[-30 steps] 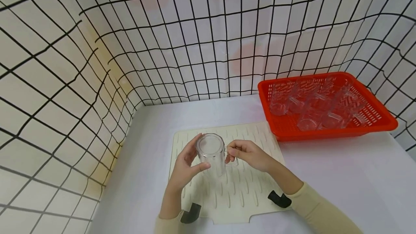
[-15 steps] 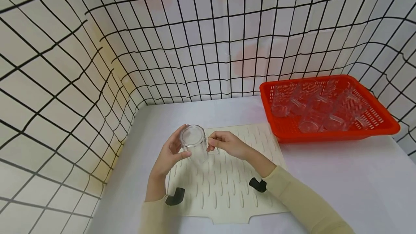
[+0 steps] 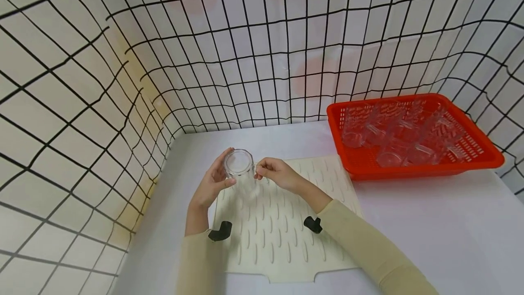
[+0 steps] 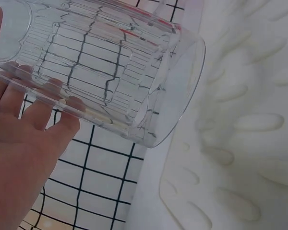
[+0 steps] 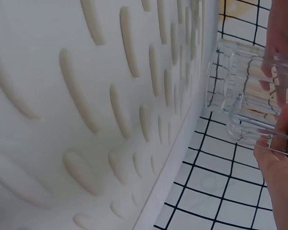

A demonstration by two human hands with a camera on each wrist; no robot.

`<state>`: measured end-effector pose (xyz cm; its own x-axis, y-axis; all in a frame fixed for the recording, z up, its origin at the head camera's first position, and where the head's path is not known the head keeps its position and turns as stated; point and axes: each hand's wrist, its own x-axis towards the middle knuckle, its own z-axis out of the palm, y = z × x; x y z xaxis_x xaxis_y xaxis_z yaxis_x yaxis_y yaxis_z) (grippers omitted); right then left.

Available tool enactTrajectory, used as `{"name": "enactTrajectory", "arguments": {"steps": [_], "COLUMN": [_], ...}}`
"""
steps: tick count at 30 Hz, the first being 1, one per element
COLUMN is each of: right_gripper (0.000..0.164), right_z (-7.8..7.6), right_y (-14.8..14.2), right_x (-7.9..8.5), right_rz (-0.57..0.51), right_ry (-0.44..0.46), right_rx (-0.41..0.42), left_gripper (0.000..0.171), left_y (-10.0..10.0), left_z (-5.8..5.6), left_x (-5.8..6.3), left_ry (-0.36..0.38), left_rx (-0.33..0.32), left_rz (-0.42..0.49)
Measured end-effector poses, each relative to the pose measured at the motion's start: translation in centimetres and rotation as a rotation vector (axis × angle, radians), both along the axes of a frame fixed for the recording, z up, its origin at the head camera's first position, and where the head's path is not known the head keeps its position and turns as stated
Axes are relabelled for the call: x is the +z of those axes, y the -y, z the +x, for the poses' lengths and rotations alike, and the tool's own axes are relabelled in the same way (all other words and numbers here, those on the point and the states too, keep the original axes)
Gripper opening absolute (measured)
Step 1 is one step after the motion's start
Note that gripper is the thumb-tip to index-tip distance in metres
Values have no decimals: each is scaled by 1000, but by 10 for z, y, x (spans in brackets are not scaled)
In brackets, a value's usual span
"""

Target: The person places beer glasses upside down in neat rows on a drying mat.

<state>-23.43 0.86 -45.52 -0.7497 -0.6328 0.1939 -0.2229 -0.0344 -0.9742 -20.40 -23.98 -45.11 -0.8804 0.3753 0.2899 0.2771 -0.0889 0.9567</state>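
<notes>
A clear glass mug (image 3: 239,162) is held upside down, base up, over the far left corner of a cream ridged drying mat (image 3: 282,245). My left hand (image 3: 209,185) grips the mug's body, fingers round the far side and thumb on the near side. On the handle side, my right hand (image 3: 279,174) pinches the handle with curled fingers. In the left wrist view the mug's open rim (image 4: 182,96) faces the mat and stands apart from it. The right wrist view has the mug (image 5: 245,91) between both hands.
A red plastic basket (image 3: 413,172) with several clear glass mugs (image 3: 390,155) lying in it stands at the back right of the white table (image 3: 434,226). Black wire grid panels (image 3: 254,58) enclose the table's back and sides.
Both hands have carried the inverted mug left and away from me, from the middle of the mat's far half to its far left corner. The basket stays put.
</notes>
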Motion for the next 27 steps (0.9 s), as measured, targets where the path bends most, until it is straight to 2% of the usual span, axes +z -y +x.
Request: {"name": "enactTrajectory", "arguments": {"steps": [9, 15, 19, 23, 27], "right_gripper": [18, 17, 17, 15, 15], "right_z": [-11, -12, -14, -13, -12], "right_y": [13, 20, 27, 33, 34], "right_x": [-5, -11, -16, -15, -12], "right_rz": [46, 87, 120, 150, 185], "right_ry": [-7, -16, 0, 13, 31], "right_rx": [-90, -158, -194, -226, -251], "left_gripper": [85, 84, 83, 82, 82], "left_y": [4, 6, 8, 9, 7], "left_z": [-12, -17, -19, -20, -21], "left_x": [1, -5, -9, -12, -14], "left_ry": [46, 87, 107, 110, 119], "left_rx": [1, 13, 24, 33, 46], "left_rz": [32, 13, 44, 78, 72]}}
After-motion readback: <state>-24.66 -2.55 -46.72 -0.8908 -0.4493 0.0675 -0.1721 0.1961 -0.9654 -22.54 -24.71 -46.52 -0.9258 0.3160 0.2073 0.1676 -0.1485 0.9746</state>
